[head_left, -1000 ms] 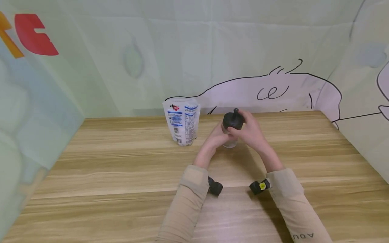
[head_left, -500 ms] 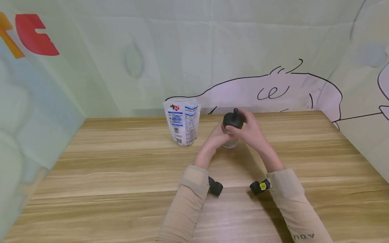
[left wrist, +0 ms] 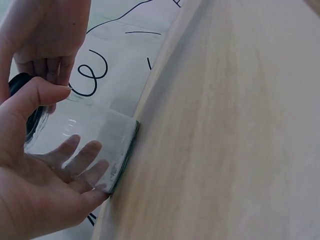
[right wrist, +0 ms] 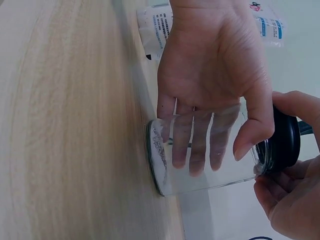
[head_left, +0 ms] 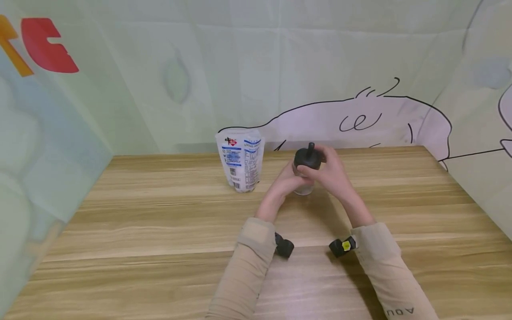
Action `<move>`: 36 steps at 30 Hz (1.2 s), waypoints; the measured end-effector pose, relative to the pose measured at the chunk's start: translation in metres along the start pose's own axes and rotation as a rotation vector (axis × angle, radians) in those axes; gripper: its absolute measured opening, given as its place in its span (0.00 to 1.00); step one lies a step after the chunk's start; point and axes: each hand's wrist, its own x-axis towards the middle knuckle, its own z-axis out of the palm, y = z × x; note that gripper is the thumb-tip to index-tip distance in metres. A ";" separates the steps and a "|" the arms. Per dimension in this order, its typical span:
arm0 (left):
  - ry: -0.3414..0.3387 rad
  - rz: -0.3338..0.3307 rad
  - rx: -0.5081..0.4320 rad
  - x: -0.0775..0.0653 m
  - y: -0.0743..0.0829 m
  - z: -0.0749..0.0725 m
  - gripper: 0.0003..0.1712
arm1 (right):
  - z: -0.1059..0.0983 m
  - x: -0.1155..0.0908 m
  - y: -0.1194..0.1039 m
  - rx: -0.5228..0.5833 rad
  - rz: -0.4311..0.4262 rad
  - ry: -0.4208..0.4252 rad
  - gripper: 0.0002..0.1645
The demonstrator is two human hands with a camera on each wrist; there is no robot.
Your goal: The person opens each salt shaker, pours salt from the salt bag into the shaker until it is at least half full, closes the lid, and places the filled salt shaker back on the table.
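A clear glass jar point(right wrist: 235, 172) stands upright on the wooden table, topped by a round black lid point(head_left: 307, 160) with a thin black stem rising from it. My left hand point(head_left: 285, 181) holds the jar's glass body, its fingers wrapped behind and the thumb near the lid. From the right, my right hand point(head_left: 334, 173) grips the lid between thumb and fingers. In the right wrist view a thin layer of whitish grains point(right wrist: 159, 157) lies at the jar's bottom. To the jar's left stands a white pouch point(head_left: 242, 162) with blue print and a red mark.
The wooden table point(head_left: 160, 231) reaches back to a pale fabric backdrop point(head_left: 224, 66) with cartoon line drawings. Its rear edge runs close behind the jar and pouch. Small black wrist cameras stick out inward from both sleeves.
The right thumb has shifted slightly left along the lid's front edge. Jar, left hand and pouch stay in place.
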 end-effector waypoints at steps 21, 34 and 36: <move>-0.022 0.034 0.016 -0.001 0.001 0.000 0.42 | -0.002 0.000 -0.001 0.103 0.015 -0.034 0.39; 0.001 0.016 0.025 0.000 0.001 0.000 0.44 | -0.004 0.000 -0.002 0.182 0.007 -0.022 0.38; 0.003 0.012 0.021 0.000 0.001 0.001 0.44 | -0.004 0.000 -0.003 0.192 -0.004 -0.017 0.37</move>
